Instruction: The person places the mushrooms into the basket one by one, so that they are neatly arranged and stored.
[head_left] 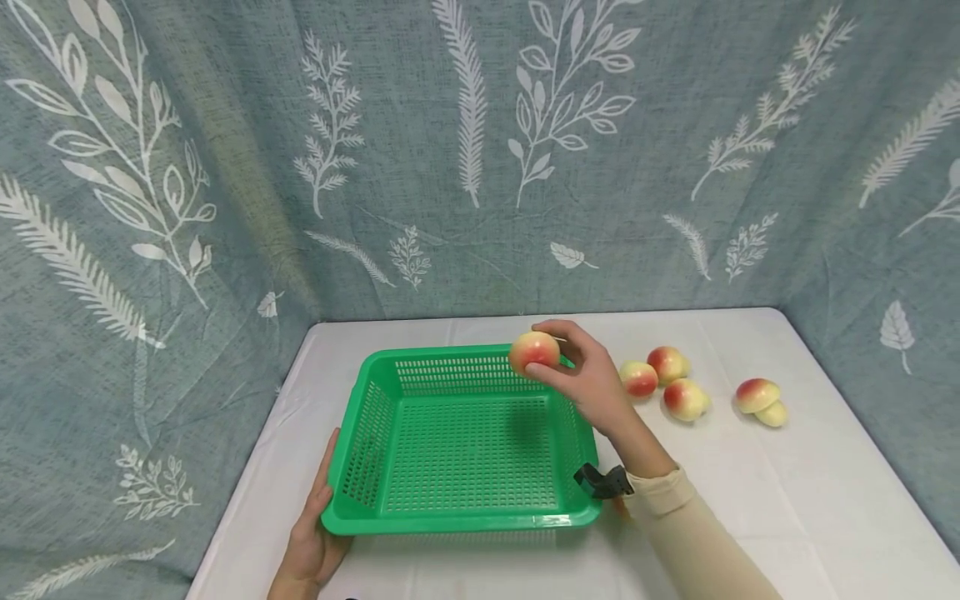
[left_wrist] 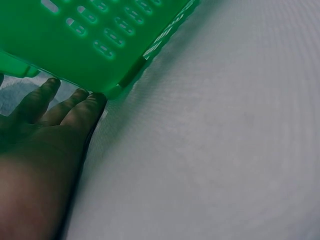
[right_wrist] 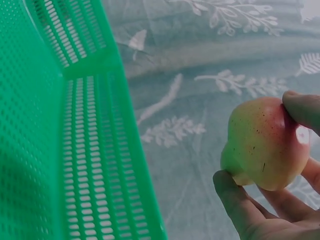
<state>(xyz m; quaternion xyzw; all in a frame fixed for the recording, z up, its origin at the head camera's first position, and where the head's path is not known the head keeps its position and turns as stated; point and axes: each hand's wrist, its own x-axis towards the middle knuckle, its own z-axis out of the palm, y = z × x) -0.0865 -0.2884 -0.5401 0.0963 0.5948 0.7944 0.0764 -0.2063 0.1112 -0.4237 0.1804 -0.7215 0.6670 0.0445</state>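
In the head view my right hand (head_left: 581, 367) holds a red-and-yellow pear (head_left: 535, 353) above the far right corner of a green plastic basket (head_left: 465, 525). The right wrist view shows thumb and fingers pinching this speckled pear (right_wrist: 262, 142), outside the basket's slotted wall (right_wrist: 95, 165) in that view. My left hand (head_left: 311, 521) rests against the basket's left side near its front corner. Straight fingers (left_wrist: 80, 110) touch the basket's lower edge in the left wrist view. Mesh floor shows inside the basket, with no fruit on it.
Three similar pears (head_left: 686, 400) lie grouped right of the basket on the white tabletop (head_left: 810, 483). Farther right lies another red-and-yellow fruit (head_left: 757, 396) against a smaller yellow piece (head_left: 772, 414). A leaf-patterned curtain (head_left: 480, 250) encloses the back and sides.
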